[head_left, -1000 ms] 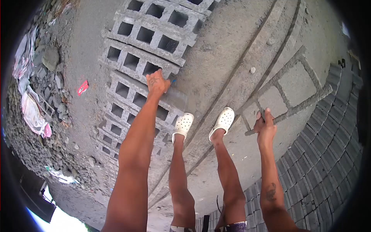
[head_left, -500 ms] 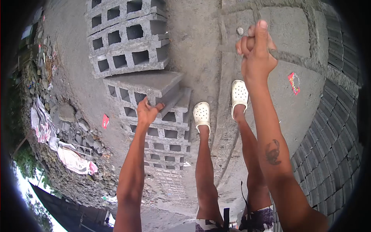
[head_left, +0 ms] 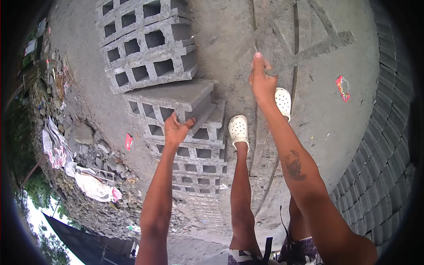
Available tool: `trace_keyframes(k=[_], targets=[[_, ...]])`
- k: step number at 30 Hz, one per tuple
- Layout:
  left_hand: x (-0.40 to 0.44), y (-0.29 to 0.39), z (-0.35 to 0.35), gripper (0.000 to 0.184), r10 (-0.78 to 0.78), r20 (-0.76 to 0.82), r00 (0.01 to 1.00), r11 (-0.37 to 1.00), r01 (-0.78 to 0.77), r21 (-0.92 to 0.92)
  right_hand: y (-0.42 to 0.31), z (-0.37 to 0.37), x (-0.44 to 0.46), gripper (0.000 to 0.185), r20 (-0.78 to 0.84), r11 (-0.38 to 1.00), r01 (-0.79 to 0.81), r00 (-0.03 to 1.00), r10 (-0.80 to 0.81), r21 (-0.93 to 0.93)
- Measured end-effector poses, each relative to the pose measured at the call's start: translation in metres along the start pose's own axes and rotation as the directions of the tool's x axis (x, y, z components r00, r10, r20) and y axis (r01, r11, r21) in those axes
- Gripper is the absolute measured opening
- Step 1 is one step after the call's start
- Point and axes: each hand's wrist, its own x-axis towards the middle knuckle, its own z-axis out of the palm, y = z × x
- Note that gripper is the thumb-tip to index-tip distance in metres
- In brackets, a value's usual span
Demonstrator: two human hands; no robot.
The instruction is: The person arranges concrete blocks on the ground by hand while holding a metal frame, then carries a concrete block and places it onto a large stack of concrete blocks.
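Stacked grey hollow concrete blocks stand left of my feet. My left hand (head_left: 176, 131) grips the near corner of a hollow block (head_left: 176, 95) that sits slightly askew on the stack. Its fingers are at a cavity and the thumb is on the end face. My right hand (head_left: 264, 84), thumb stretched forward, is closed around one end of a grey, cement-crusted frame-like piece (head_left: 329, 45). This piece is blurred, and its exact kind is unclear. It is held out over the ground, right of the stack.
Another stack of hollow blocks (head_left: 150, 42) stands just ahead. My feet wear white clogs (head_left: 239, 129). Rows of grey blocks (head_left: 375, 168) line the right side. Red wrappers (head_left: 342, 89) lie on the ground. Rubble (head_left: 95, 152) and white sacks (head_left: 95, 185) lie at left.
My right hand has swung left and nearer to me, and the frame-like piece has turned with it. My left hand stays on the block. The whole view has shifted slightly.
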Motion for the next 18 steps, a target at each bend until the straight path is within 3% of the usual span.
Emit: trace_keyframes(k=[2,5,8,11,15,18], targets=[[0.003,-0.003,0.013,0.051,0.067,0.01,0.998,0.992,-0.067,0.111,-0.051,-0.018,0.003,0.039,0.03,0.994,-0.029,0.999,0.026,0.104],[-0.007,-0.007,0.05,0.052,0.305,-0.158,0.939,0.942,-0.274,0.193,-0.089,-0.066,-0.006,0.04,0.076,0.997,-0.074,0.995,0.072,0.024],[-0.042,0.034,0.041,0.056,0.136,-0.161,0.978,0.966,-0.095,0.24,-0.092,-0.13,-0.015,0.041,0.081,0.976,-0.193,0.976,0.201,-0.101],[-0.059,0.071,0.013,0.055,-0.041,-0.108,0.993,0.949,0.072,0.306,-0.095,-0.179,-0.029,0.04,0.031,0.949,-0.215,0.973,0.228,-0.233],[-0.018,0.062,-0.015,0.058,0.166,-0.194,0.967,0.911,-0.075,0.407,-0.126,-0.203,-0.04,0.04,0.0,0.9,-0.309,0.946,0.324,-0.308],[0.037,0.089,-0.026,0.066,0.231,-0.29,0.929,0.845,-0.044,0.533,-0.141,-0.195,-0.029,0.039,0.059,0.907,-0.289,0.945,0.321,-0.306]])
